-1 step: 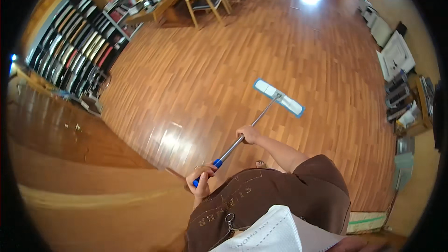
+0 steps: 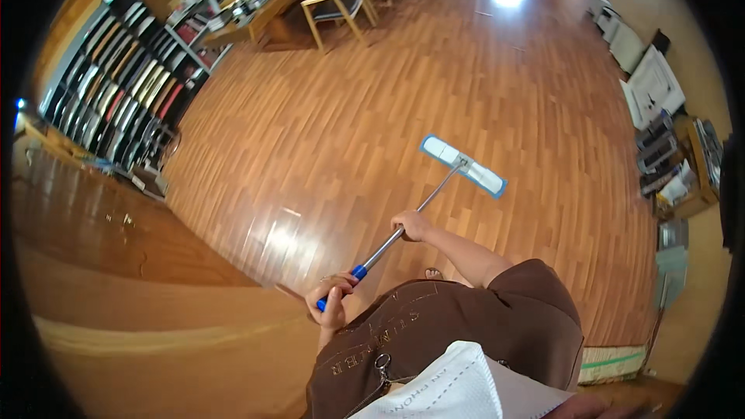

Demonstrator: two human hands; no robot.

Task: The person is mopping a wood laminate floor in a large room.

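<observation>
A flat mop with a silver pole slants from my body out across the wooden floor. Its wide white head, edged in blue, lies flat on the boards in front of me. My left hand is closed around the blue grip at the pole's near end. Farther up the metal shaft, my right hand wraps around it with the arm stretched forward.
A wooden counter runs along my left. Beyond it stand a rack of sample boards and a long table with wooden chairs. Panels and a low shelf line the right wall.
The room has shifted slightly left in view. My hands and the mop stay nearly in place, both hands still on the pole.
</observation>
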